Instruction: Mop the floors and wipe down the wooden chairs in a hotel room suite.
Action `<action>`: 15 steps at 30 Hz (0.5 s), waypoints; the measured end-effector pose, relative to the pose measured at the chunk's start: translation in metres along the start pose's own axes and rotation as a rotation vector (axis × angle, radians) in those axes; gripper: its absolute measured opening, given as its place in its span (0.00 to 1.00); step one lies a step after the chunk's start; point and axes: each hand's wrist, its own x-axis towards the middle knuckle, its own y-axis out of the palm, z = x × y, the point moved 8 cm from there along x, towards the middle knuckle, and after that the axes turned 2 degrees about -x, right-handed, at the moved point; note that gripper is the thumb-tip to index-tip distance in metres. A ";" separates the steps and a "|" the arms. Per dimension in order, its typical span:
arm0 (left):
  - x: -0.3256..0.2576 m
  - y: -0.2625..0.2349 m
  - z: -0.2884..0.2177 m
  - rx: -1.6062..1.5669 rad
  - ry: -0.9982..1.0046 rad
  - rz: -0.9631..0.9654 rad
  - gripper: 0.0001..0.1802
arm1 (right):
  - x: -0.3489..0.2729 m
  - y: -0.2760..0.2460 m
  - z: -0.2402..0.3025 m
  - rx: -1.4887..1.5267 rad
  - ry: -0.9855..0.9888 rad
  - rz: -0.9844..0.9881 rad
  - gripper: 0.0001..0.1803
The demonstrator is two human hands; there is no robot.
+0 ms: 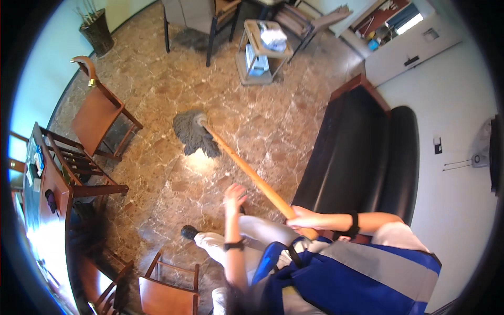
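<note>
Right hand (304,219) has its fingers wrapped round the mop (248,169) near the top end; handle (262,185) slants forward-left to the mop head (191,131) on the floor (157,97); left hand (233,197) is off it, just left, fingers seemingly loose and spread, bit blurry though.

The mop (248,169) slants, grey strands (190,134) spread on brown floor (152,92), wooden handle (268,190) raised.
</note>
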 end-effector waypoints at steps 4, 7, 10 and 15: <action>-0.128 -0.133 -0.101 0.097 0.307 -0.461 0.20 | -0.011 0.052 0.042 0.085 -0.069 0.217 0.11; -0.268 -0.216 -0.138 -0.033 0.499 -0.877 0.19 | -0.009 0.087 0.052 0.045 0.067 0.217 0.09; -0.425 -0.264 -0.121 -0.190 0.735 -1.234 0.19 | 0.003 0.124 0.062 -0.132 0.176 0.283 0.10; -0.601 -0.256 -0.025 -0.454 1.037 -1.708 0.10 | 0.020 0.157 0.074 0.059 0.277 0.265 0.10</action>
